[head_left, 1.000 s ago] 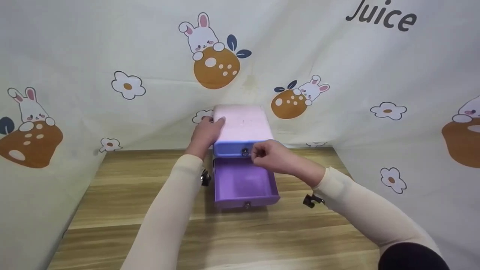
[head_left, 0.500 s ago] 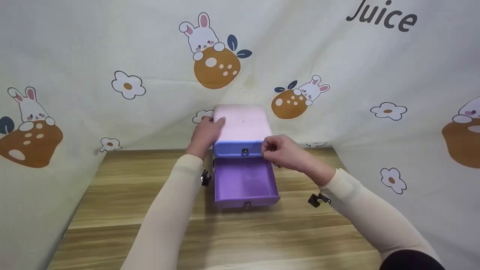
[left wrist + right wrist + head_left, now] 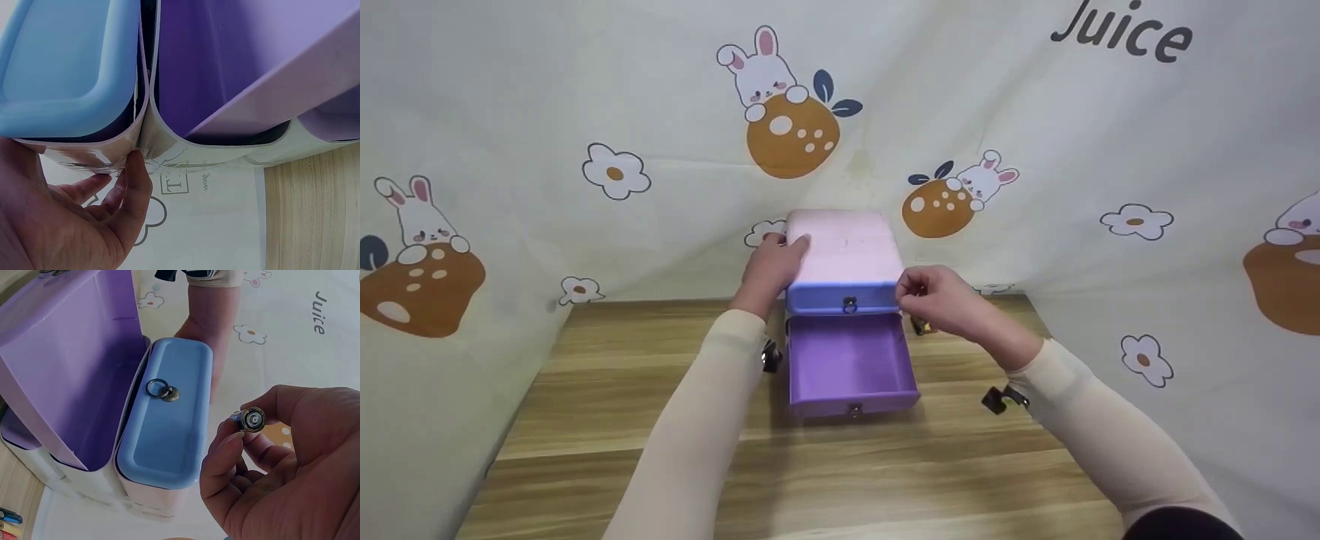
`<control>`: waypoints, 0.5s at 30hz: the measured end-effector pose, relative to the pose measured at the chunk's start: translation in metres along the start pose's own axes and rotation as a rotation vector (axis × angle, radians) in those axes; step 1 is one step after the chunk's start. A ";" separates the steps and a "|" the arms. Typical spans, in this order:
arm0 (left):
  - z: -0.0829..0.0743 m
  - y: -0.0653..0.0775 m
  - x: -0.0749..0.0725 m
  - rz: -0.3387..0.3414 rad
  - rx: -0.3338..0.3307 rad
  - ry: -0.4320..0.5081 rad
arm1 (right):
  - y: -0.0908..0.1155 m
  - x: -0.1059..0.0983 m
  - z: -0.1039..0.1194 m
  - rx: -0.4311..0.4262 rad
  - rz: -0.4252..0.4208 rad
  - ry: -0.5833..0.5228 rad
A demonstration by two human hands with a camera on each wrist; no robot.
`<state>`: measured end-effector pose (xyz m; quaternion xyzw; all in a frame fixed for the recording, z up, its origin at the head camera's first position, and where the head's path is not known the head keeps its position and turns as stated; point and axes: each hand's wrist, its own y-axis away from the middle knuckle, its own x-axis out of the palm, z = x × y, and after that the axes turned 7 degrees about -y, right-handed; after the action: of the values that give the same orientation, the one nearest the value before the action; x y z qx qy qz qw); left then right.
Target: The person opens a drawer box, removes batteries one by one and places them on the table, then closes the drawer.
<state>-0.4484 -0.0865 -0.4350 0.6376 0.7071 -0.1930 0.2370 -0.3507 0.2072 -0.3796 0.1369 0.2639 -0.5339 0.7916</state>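
A small drawer cabinet [image 3: 847,244] with a pink top stands against the back wall. Its blue drawer [image 3: 819,298] is pushed in, and the purple drawer [image 3: 847,360] below is pulled out, with nothing in it. My left hand [image 3: 772,264] holds the cabinet's upper left edge, thumb on top and fingertips against the side. To the right of the blue drawer's front, my right hand [image 3: 936,298] pinches a battery [image 3: 251,419] between thumb and fingers. The battery's round metal end faces the camera in the right wrist view.
Several small battery-like things [image 3: 10,516] lie on the wooden table [image 3: 645,420] by the cabinet's right side, partly cut off in the right wrist view. A ring pull [image 3: 158,388] hangs on the blue drawer. Printed cloth [image 3: 660,90] encloses the table at back and sides.
My right hand has moved right and slightly up from in front of the blue drawer, uncovering its ring pull and the small things beside the cabinet. My left hand has stayed in place.
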 end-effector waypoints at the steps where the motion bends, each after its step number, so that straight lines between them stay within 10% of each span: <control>1: 0.000 0.000 0.000 0.001 -0.001 0.002 | 0.000 -0.001 0.000 0.000 -0.002 -0.008; 15: 0.001 -0.002 0.000 0.003 -0.002 -0.004 | -0.001 -0.011 -0.009 0.031 -0.038 -0.040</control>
<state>-0.4505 -0.0875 -0.4359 0.6380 0.7060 -0.1930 0.2392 -0.3575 0.2195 -0.3804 0.1336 0.2424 -0.5556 0.7840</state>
